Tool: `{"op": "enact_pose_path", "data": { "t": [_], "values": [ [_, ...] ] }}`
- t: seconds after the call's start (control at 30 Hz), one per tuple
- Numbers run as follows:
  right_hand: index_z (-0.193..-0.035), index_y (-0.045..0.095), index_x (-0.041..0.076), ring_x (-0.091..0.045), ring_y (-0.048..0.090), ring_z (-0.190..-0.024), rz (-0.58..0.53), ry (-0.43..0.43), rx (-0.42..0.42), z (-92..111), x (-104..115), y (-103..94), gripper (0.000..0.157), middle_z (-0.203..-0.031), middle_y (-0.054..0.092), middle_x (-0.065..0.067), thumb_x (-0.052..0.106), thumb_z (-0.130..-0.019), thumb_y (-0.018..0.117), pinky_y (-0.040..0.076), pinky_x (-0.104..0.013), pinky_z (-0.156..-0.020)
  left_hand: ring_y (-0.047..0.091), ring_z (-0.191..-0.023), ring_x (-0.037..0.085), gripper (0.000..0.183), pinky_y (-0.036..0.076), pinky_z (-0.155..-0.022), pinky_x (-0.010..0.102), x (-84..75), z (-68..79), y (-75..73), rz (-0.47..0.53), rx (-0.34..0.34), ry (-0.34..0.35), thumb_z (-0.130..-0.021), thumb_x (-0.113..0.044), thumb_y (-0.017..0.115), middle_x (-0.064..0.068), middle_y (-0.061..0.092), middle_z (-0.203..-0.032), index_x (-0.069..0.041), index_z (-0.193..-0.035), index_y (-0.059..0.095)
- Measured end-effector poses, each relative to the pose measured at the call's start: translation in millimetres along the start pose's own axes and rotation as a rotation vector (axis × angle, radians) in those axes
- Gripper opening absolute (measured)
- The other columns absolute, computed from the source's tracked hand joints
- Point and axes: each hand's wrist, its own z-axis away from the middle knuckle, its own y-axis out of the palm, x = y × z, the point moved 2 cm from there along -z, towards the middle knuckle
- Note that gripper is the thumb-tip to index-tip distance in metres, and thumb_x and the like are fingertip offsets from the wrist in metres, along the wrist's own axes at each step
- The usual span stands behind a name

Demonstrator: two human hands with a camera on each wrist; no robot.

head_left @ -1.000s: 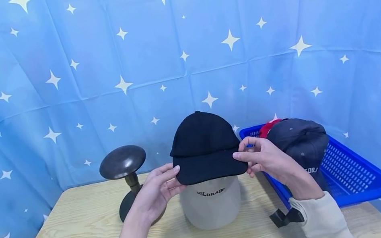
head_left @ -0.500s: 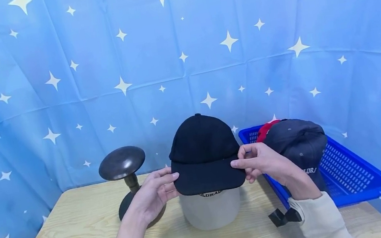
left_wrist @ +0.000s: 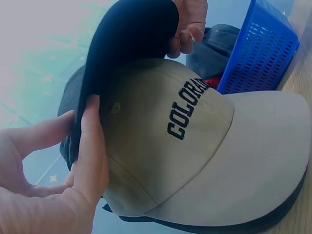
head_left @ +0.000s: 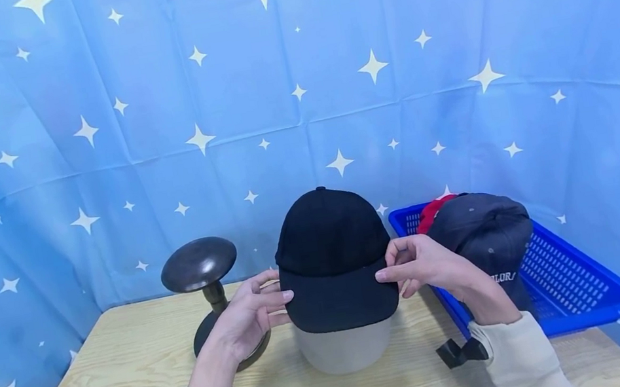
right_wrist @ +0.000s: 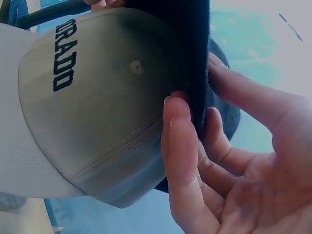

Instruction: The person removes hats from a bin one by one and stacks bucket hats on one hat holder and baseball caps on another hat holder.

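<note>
Both hands hold a black cap (head_left: pixel 330 233) by the sides of its brim, which faces the person. My left hand (head_left: pixel 246 315) pinches the left edge between thumb and fingers, and my right hand (head_left: pixel 430 266) pinches the right edge the same way. Beneath it sits a beige cap (head_left: pixel 346 350), its brim toward the person. The black crown overlaps the back of the beige one, and the black brim hangs tilted above it. "COLORADO" lettering on the beige cap shows in the left wrist view. Under the beige brim a dark brim (left_wrist: pixel 263 225) shows in that view.
A dark mushroom-shaped stand (head_left: pixel 199 263) is close behind my left hand. At the right lies a blue plastic basket (head_left: pixel 571 276) holding a dark navy cap (head_left: pixel 484 228) and something red (head_left: pixel 434 210). All rest on a wooden table (head_left: pixel 130 351) before a starry blue curtain (head_left: pixel 249 96).
The black cap's brim has come down and toward the person, now covering the beige cap's lettering in the head view. Both hands have moved slightly down with it, keeping their hold.
</note>
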Motion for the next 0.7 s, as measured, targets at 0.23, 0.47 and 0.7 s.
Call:
{"op": "enact_pose_path", "data": {
  "t": [0.23,0.47,0.7],
  "values": [
    [-0.102,0.047,0.004,-0.021,0.071,-0.066,-0.020,0.093,-0.032,-0.6,-1.1,2.3,0.043,-0.069,0.055,0.001,0.023,-0.088,0.083,0.065,-0.038,-0.068,0.067,-0.084,0.011,0.036,0.062,-0.073,0.028,3.3,-3.8,-1.5,-0.060,-0.001,0.004,-0.091,0.005,0.066,-0.001,0.061,-0.103,-0.010,-0.117,0.046],
    [-0.126,0.038,0.001,-0.027,0.075,-0.070,-0.011,0.169,-0.036,-2.5,-2.7,5.0,0.066,-0.081,0.065,0.000,0.027,-0.087,0.084,0.065,-0.040,-0.069,0.067,-0.087,0.013,0.038,0.063,-0.074,0.031,2.0,-3.0,-3.0,-0.133,-0.007,-0.003,-0.089,0.004,0.069,0.000,0.064,-0.103,-0.008,-0.118,0.046],
    [-0.126,0.042,-0.003,-0.024,0.075,-0.073,0.007,0.167,0.005,-1.7,-4.9,5.0,0.061,-0.080,0.066,-0.003,0.028,-0.091,0.081,0.066,-0.039,-0.070,0.072,-0.081,0.013,0.019,0.064,-0.079,0.035,2.6,-3.1,-5.9,-0.197,-0.038,0.003,-0.101,-0.018,0.067,-0.003,0.067,-0.093,-0.010,-0.106,0.050]
  ]
}}
